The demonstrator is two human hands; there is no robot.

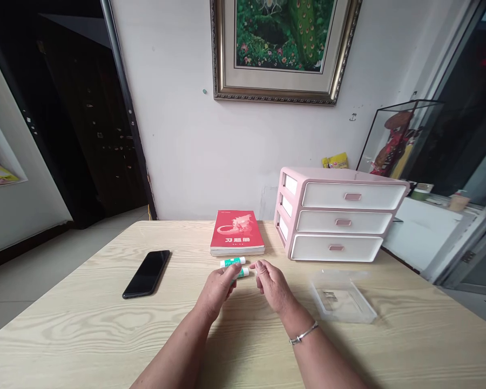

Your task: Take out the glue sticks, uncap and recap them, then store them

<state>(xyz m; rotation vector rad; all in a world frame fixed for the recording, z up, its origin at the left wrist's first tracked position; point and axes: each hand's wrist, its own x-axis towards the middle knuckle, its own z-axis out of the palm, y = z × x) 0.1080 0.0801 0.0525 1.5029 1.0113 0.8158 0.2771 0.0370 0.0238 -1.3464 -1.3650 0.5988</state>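
Two white-and-green glue sticks lie crosswise just in front of the book. The upper glue stick [232, 262] shows above my left hand [217, 289], whose fingers close over the lower glue stick [243, 272] and hide its middle. My right hand [272, 283] hovers beside them, fingers loosely apart and holding nothing, with its fingertips close to the lower stick's white end. A thin metal bracelet [303, 333] circles my right wrist.
On the pale wood table [105, 324] lie a black smartphone [146, 274] at left and a red book [237, 232] at the back. A pink-and-white drawer unit [332, 216] stands back right, with a clear plastic tray [342, 297] in front.
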